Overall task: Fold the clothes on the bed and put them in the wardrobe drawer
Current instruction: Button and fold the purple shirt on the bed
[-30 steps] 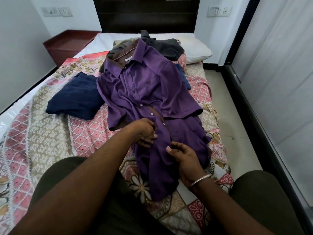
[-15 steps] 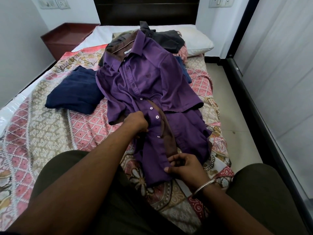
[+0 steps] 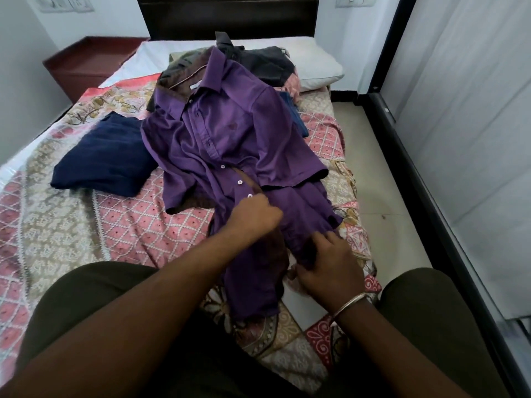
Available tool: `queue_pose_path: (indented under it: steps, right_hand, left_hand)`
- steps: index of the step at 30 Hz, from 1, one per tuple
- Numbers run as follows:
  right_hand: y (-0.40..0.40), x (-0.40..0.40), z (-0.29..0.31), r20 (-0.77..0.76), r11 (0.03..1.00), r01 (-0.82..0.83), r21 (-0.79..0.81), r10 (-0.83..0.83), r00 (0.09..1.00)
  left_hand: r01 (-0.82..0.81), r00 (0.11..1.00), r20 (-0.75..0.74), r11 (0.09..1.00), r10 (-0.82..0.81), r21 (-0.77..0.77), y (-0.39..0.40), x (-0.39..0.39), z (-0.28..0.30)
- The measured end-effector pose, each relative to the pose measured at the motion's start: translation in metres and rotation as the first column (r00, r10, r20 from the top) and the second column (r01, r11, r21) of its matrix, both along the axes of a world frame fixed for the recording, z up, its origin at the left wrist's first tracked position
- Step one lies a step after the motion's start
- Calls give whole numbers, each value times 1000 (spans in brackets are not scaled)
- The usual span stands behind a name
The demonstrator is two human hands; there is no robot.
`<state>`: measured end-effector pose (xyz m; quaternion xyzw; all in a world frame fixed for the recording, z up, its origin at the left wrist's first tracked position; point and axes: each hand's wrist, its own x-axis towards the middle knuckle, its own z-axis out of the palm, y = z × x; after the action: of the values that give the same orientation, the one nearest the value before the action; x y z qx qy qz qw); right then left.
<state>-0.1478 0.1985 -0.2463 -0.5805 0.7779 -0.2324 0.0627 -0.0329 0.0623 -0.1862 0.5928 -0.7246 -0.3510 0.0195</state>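
Since half a second ago, the left hand (image 3: 254, 215) has slid a little to the right along the button placket of the purple shirt (image 3: 230, 145), and the right hand (image 3: 324, 262) has moved up from the hem to the shirt's right front panel. Both hands are curled and pinching the purple fabric, the left just below the lowest visible white button. No container holds any clothing in view. Spread front-up on the patterned bedspread (image 3: 86, 239), the shirt lies with its long axis running from the collar, pointing toward the headboard (image 3: 227, 15), down to the hem near the person's knees. A folded navy garment (image 3: 106, 159) lies just left of it; dark clothes (image 3: 264, 64) are heaped behind the collar, by a white pillow (image 3: 319, 67).
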Motion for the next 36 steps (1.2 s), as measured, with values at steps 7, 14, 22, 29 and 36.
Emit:
queue_pose_path:
  steps: [7, 14, 22, 29, 36]
  right_hand:
    - [-1, -2, -8, 28, 996, -2, -94, 4, 1000]
    - [-2, 1, -1, 193, 944, 4, -330, 63, 979]
    - [8, 13, 11, 145, 959, -83, -271, 126, 981]
    - [22, 19, 30, -104, 965, -262, 1, 261, 960]
    - [2, 11, 23, 317, 976, -216, -41, 218, 923]
  left_hand:
    - [-65, 991, -82, 918, 105, 392, 7, -15, -20]
    - [-113, 929, -203, 758, 310, 643, 9, -13, -10]
    - [-205, 785, -411, 821, 463, 532, 0, -12, 8]
    - [-16, 991, -114, 907, 70, 421, 3, 0, 5]
    - [-23, 997, -73, 990, 33, 140, -12, 28, 17]
